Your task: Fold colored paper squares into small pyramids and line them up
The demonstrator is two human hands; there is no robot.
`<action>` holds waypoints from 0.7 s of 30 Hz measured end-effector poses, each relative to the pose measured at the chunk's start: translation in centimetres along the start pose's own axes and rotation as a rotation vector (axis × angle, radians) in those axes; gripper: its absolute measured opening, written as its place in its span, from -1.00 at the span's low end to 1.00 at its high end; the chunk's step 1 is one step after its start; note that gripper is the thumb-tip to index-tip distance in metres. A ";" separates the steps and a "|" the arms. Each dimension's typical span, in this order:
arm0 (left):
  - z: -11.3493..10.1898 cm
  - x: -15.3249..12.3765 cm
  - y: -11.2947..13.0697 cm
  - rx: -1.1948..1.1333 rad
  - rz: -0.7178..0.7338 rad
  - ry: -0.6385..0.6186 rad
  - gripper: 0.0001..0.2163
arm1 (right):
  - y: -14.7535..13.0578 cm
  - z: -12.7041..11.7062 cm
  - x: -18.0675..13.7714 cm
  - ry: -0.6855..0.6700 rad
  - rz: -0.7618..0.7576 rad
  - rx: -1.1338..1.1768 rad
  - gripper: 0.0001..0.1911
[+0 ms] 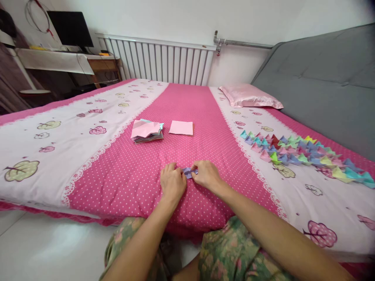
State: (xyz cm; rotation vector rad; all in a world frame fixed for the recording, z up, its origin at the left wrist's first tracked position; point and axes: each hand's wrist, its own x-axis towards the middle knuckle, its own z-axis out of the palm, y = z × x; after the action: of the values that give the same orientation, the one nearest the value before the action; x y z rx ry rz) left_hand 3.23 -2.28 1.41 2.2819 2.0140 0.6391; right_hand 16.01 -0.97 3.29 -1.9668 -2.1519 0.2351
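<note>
A small folded piece of purple paper (188,173) lies on the pink dotted bedspread, close to the front edge of the bed. My left hand (172,178) grips its left end, thumb and fingers closed together. At its right end, my right hand (206,174) pinches the paper between thumb and fingers. Parts of the paper are hidden under the fingertips. Beyond my hands sit a loose stack of coloured paper sheets (146,130), pink on top, and a neater pile of pink square paper (181,128) to its right.
Rows of folded paper boats (288,150) in several colours stand on the bed's right side. Farther back lies a pink pillow (249,96) by the grey headboard (322,78). A white radiator (161,60) lines the wall, with a desk and monitor (70,31) at the left.
</note>
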 end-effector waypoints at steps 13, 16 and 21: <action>1.1 -0.2 0.2 0.041 -0.029 0.058 -0.82 | 0.4 1.6 0.7 0.062 -0.010 0.037 -0.86; 1.4 -0.1 0.3 0.064 -0.052 0.054 -0.83 | 0.5 1.7 0.7 0.066 -0.019 0.028 -0.86; 1.4 0.2 0.7 0.101 -0.077 0.035 -0.81 | 0.2 1.4 0.4 0.053 -0.052 -0.018 -0.84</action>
State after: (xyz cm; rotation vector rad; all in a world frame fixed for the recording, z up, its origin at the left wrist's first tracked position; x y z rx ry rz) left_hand 4.39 -1.90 0.33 2.2487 2.1857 0.5887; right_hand 15.83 -0.54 1.88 -1.9011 -2.1762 0.1533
